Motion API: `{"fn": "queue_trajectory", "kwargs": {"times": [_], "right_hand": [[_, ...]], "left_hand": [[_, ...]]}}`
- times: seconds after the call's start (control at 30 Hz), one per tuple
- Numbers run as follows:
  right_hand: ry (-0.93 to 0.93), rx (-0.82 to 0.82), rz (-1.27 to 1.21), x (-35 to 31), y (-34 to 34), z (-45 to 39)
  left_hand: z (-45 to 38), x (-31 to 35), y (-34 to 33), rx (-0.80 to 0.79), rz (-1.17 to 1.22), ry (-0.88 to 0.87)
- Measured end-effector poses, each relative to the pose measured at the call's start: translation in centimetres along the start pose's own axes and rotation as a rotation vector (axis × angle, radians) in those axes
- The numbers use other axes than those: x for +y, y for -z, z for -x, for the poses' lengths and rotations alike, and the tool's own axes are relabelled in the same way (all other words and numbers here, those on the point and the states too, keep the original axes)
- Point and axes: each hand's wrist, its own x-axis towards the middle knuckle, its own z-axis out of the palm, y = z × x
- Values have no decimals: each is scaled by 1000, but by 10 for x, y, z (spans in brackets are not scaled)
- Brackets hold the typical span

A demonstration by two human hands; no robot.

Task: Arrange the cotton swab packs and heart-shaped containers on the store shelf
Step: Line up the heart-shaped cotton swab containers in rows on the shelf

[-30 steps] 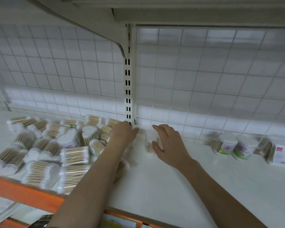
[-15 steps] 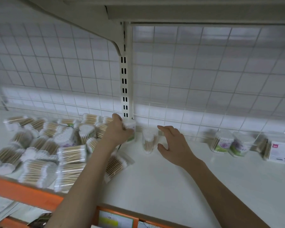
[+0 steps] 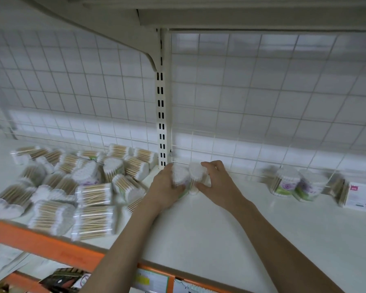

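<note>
Left hand [image 3: 167,187] curls around a clear heart-shaped container of cotton swabs [image 3: 180,176], fingers wrapped on its left side, thumb near the base. Right hand [image 3: 217,182] grips a second clear heart-shaped swab container [image 3: 195,176], fingers arched over the top, thumb low at the front. Both containers stand upright, touching each other, on the white store shelf [image 3: 220,229], at the back by the slotted cream upright post [image 3: 161,115] and white wire grid backing [image 3: 262,92]. Left of the hands: a loose heap of clear cotton swab packs with wooden sticks [image 3: 72,187], lying flat, mixed with a few heart-shaped tubs. Right, well apart: two more heart-shaped containers with green and purple labels [image 3: 298,182], upright side by side; label text blurred, unreadable. Far right, a white box with a small red logo [image 3: 359,195], writing too small to read. Orange shelf edge [image 3: 40,244] in front.
</note>
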Motion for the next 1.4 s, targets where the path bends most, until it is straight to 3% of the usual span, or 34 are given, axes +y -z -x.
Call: {"fn": "queue_trajectory", "kwargs": {"times": [0.23, 0.67, 1.0, 1.4], "right_hand": [[-90, 78, -48, 22, 32, 32], [-370, 374, 130, 91, 121, 121], [-443, 404, 123, 126, 131, 124], [-468, 369, 87, 135, 132, 124]], "left_hand": [[2, 35, -36, -130, -2, -41], [14, 127, -129, -229, -61, -177], [8, 159, -170, -261, -87, -201], [7, 168, -173, -290, -81, -189]]}}
